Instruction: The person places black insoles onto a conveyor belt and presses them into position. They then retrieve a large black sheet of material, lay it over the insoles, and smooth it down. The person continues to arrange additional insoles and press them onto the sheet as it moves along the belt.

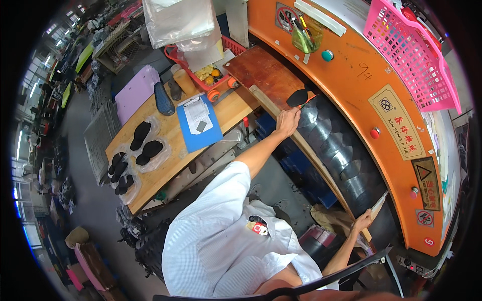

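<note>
My left hand [287,122] reaches out to the dark cutting bed [331,145] of the orange machine [351,75] and pinches a black sole-shaped piece [298,97] at the bed's far end, by the brown wooden board [261,70]. My right hand [362,220] is at the near end of the bed. It grips a thin pale flat piece [379,204] that points up toward the machine. Overlapping black sheet material lies along the bed between the two hands.
A wooden table [165,165] on the left bears bagged black soles [145,150], a blue clipboard [200,123] and a blue insole [163,99]. A red basket [228,45] stands behind it, a pink basket [411,55] on the machine. A chair back [351,268] is near me.
</note>
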`<state>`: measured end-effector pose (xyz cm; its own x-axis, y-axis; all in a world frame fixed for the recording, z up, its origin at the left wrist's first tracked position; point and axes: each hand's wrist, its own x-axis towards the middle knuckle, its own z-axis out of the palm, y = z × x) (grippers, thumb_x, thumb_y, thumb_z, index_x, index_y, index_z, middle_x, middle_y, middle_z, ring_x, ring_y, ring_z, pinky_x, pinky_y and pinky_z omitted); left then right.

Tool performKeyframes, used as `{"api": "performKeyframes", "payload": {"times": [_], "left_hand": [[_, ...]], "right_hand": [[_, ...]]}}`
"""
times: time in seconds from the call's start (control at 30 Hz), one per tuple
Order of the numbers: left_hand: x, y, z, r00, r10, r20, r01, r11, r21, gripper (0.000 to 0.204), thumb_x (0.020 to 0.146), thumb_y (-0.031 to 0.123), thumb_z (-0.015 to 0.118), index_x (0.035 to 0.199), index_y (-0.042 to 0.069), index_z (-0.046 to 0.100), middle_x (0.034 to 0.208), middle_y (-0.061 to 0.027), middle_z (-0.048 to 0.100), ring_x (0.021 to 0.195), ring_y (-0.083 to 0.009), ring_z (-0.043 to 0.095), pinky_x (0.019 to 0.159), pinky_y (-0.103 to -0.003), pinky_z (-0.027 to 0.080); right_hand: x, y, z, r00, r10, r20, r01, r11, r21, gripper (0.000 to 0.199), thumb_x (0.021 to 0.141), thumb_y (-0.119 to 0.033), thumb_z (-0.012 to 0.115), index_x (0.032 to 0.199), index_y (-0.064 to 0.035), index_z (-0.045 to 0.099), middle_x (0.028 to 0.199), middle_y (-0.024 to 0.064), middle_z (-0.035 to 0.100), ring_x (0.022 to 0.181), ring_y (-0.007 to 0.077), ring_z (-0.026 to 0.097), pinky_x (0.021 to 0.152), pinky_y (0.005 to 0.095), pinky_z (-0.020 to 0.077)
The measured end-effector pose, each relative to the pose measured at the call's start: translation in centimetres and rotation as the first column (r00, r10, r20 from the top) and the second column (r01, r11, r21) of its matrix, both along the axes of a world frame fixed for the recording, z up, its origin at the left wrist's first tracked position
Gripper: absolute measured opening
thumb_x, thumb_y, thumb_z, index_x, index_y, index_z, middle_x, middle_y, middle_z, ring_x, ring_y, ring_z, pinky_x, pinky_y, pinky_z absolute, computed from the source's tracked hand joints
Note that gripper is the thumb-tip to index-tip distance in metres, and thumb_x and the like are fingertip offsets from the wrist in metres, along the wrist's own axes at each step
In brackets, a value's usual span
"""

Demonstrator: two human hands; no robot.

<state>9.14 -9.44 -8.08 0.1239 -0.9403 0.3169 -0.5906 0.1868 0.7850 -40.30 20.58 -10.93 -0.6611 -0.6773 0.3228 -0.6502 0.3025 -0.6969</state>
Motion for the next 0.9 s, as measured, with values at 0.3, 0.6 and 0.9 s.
{"api": "performKeyframes", "payload": {"times": [0.3, 0.6, 0.9], "left_hand": [[5.5, 8.1, -0.1, 0.999, -0.01, -0.033, 0.014, 0.993, 0.114, 0.027, 0.1, 0.019, 0.061, 0.122, 0.004, 0.069, 0.107, -0.0165, 0.073, 0.105, -0.0389, 0.067, 0.095, -0.051, 0.05], [-16.3, 14.4, 4.7, 0.736, -0.649, 0.191, 0.671, 0.736, -0.087, 0.057, 0.085, 0.013, 0.07, 0.14, 0.0, 0.058, 0.143, -0.0191, 0.059, 0.14, -0.0392, 0.05, 0.115, -0.052, 0.039], [-26.1, 19.9, 2.8, 0.444, -0.847, 0.291, 0.845, 0.504, 0.178, 0.059, 0.097, 0.025, 0.067, 0.149, 0.001, 0.051, 0.157, -0.019, 0.049, 0.153, -0.0376, 0.036, 0.126, -0.052, 0.027]], "right_hand": [[6.1, 8.7, -0.2, 0.991, -0.124, 0.054, 0.126, 0.992, -0.019, 0.045, 0.109, -0.037, 0.061, 0.095, 0.0058, 0.064, 0.082, 0.0068, 0.062, 0.076, 0.0156, 0.055, 0.073, 0.0314, 0.0461], [9.7, 0.1, 7.2, 0.957, 0.023, -0.288, 0.047, 0.971, 0.234, 0.07, 0.088, -0.034, 0.084, 0.139, 0.0071, 0.058, 0.139, 0.0311, 0.059, 0.127, 0.0453, 0.057, 0.115, 0.0505, 0.0406], [11.1, 1.7, 5.6, 0.986, -0.085, -0.146, 0.107, 0.983, 0.15, 0.067, 0.076, -0.029, 0.089, 0.13, 0.0047, 0.065, 0.127, 0.0251, 0.068, 0.12, 0.0428, 0.061, 0.106, 0.0494, 0.0476]]}}
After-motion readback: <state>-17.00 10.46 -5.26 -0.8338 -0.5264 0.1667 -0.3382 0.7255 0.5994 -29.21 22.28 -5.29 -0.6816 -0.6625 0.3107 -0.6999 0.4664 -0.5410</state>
